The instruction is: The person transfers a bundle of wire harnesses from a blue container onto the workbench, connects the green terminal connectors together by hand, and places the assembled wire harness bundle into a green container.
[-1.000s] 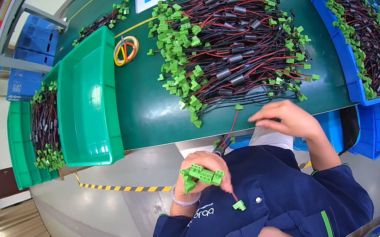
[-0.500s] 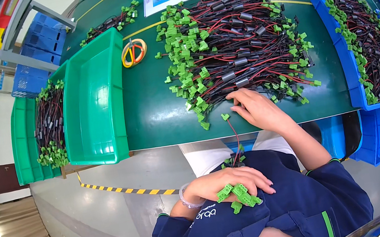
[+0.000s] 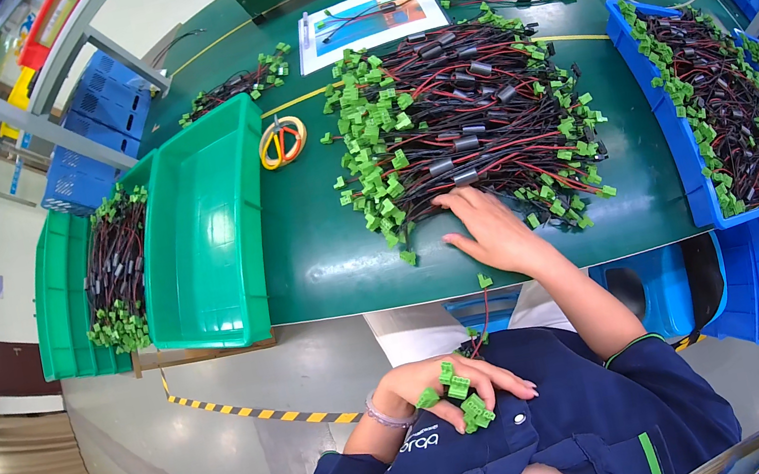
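A broad heap of wire harnesses [image 3: 479, 108], black and red cables with green connectors at both ends and dark cylinders mid-cable, lies on the green table. At its near edge rests my right hand [image 3: 498, 234], fingertips touching the lowest cables, thumb apart and nothing visibly gripped. Close to my chest, my left hand [image 3: 446, 383] holds several harnesses; their green connectors [image 3: 457, 391] poke out between the fingers. From that bundle one red-black cable rises to a single green connector [image 3: 485, 280] near the table's front edge. The rest of the held cables are largely hidden behind the hand.
An unfilled green tray [image 3: 205, 227] stands left of the heap, beside another holding harnesses [image 3: 116, 268]. Orange-handled scissors [image 3: 283, 142] lie near it. A printed sheet [image 3: 367, 24] with sample harnesses is behind the heap. To the right, a blue bin [image 3: 688, 142] is full of harnesses.
The whole view has shifted, showing more of the table's far side. My right thumb and fingers have spread wider at the heap's edge. My left hand keeps its bundle, fingers slightly more spread.
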Motion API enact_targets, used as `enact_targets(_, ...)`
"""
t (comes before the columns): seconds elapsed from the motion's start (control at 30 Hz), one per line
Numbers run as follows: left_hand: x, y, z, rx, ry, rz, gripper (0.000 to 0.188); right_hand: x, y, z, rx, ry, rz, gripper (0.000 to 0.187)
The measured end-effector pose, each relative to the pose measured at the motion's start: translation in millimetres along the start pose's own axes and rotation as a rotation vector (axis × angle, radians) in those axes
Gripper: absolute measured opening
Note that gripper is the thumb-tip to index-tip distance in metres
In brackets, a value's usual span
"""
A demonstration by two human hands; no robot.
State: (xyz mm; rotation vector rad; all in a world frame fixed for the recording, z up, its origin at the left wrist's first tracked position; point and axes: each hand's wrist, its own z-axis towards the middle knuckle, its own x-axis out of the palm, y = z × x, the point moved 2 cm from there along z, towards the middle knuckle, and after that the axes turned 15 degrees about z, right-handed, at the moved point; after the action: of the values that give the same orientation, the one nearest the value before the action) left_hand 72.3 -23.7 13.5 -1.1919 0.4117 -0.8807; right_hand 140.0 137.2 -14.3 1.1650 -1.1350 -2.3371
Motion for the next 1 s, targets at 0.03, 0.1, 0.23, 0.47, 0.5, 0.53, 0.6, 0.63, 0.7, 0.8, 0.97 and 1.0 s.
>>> enact_targets(0.03, 2, -1, 1, -0.006, -0.003, 0.012, 0.031, -2, 0, -1, 0.014, 0.018, 0.101, 0.04)
enact_targets(0.1, 7, -9, 0, 0.049, -0.072, 0.042, 0.03, -9, 1, -4, 0.019, 0.04, 0.203, 0.039)
enact_targets(0.23, 2, -26, -8, -0.14, -0.563, 0.054, 0.024, -19, 10, -22, 0.218, 0.25, 0.672, 0.027)
enact_targets(0.47, -52, -42, 34, 0.225, -0.958, -0.262, 0.024, -7, 56, -32, 0.088, 0.473, 0.941, 0.061)
enact_targets(0.5, -57, -44, 41, 0.198, -0.982, -0.265, 0.022, -6, 61, -32, -0.018, 0.368, 0.877, 0.06)
enact_targets(0.53, -61, -49, 44, 0.139, -0.983, -0.137, 0.021, -5, 61, -33, 0.157, 0.377, 1.041, 0.062)
enact_targets(0.6, -69, -56, 51, 0.06, -0.968, 0.07, 0.022, -4, 59, -35, 0.378, 0.419, 1.399, 0.065)
enact_targets(0.63, -72, -56, 52, 0.058, -0.967, 0.07, 0.022, -4, 58, -36, 0.396, 0.437, 1.64, 0.066)
enact_targets(0.7, -76, -53, 55, 0.079, -0.869, 0.032, 0.024, -2, 54, -36, 0.39, 0.478, 1.756, 0.071)
enact_targets(0.8, -81, -39, 55, 0.083, -0.785, -0.048, 0.042, 6, 55, -35, 0.439, 0.715, 2.285, 0.061)
enact_targets(0.97, -87, -31, 46, 0.133, -0.719, 0.072, 0.039, 9, 54, -33, 0.417, 0.332, 1.972, 0.041)
enact_targets(1.0, -87, -30, 46, 0.075, -0.707, 0.064, 0.038, 7, 54, -34, 0.468, 0.333, 1.935, 0.041)
